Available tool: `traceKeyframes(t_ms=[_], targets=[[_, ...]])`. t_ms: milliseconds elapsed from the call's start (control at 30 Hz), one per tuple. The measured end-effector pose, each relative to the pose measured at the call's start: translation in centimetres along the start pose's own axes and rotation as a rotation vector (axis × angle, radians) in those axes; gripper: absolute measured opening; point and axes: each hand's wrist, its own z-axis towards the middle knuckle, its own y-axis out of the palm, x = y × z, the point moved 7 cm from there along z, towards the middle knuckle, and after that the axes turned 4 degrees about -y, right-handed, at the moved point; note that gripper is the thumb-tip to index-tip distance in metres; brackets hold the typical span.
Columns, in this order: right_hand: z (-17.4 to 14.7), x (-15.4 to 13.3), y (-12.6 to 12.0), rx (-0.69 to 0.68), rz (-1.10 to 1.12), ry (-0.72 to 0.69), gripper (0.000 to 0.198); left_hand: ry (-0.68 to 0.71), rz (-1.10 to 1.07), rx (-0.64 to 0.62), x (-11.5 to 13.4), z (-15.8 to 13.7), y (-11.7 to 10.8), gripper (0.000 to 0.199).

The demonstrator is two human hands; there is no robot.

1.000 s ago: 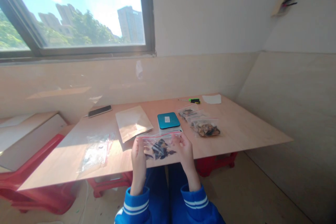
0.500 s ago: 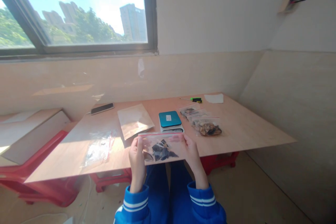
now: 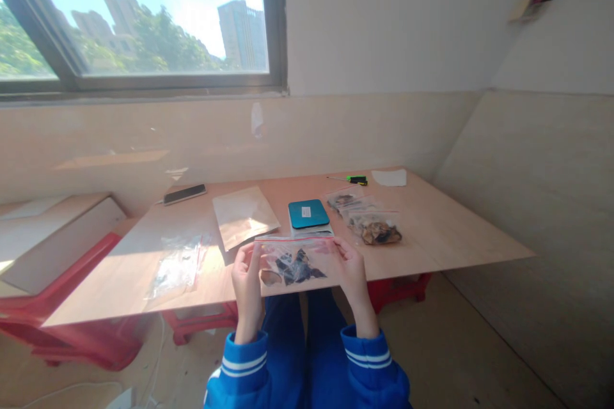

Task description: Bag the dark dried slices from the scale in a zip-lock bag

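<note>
Between my hands, over the table's front edge, hangs a clear zip bag (image 3: 297, 268) with a red strip along its top. Dark, flat broken pieces and one brownish piece lie inside it. My left hand (image 3: 247, 275) pinches the bag's upper left corner, and my right hand (image 3: 350, 268) pinches the upper right corner. Just behind the bag is a kitchen scale (image 3: 308, 215) with a teal top and a small white label; the bag's top edge partly covers its front. To the scale's right lie several filled zip bags (image 3: 381, 233), the nearest holding brown dried pieces.
A brown paper pouch (image 3: 244, 217) lies left of the scale, with a phone (image 3: 185, 194) behind it. Clear plastic bags (image 3: 176, 268) are at the table's left. Screwdrivers (image 3: 355, 179) and a white paper (image 3: 389, 177) lie at the back. Red stools (image 3: 201, 323) stand underneath.
The bag's lower part has swung up slightly and its dark pieces are more spread out. Both hands keep their hold on the top corners. The whole view has shifted a little.
</note>
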Motion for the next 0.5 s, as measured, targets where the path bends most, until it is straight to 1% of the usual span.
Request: traceKeyframes(t_ms=[167,267,400,500], targets=[[-0.15,-0.79,-0.33,-0.078,-0.049,-0.032,0.042,0.024,-0.018,0.017,0.67,-0.38,0.26,0.04],[-0.1,-0.98,-0.54,-0.063,0.02,-0.037,0.037,0.014,-0.022,0.014,0.98,-0.55,0.48,0.039],[-0.17,-0.82,-0.69,-0.023,0.084,-0.013,0.031,0.001,-0.022,0.01,0.67,-0.47,0.31,0.039],[-0.33,-0.91,-0.42,-0.065,0.077,-0.008,0.029,0.015,-0.03,0.036,0.31,-0.32,-0.1,0.038]])
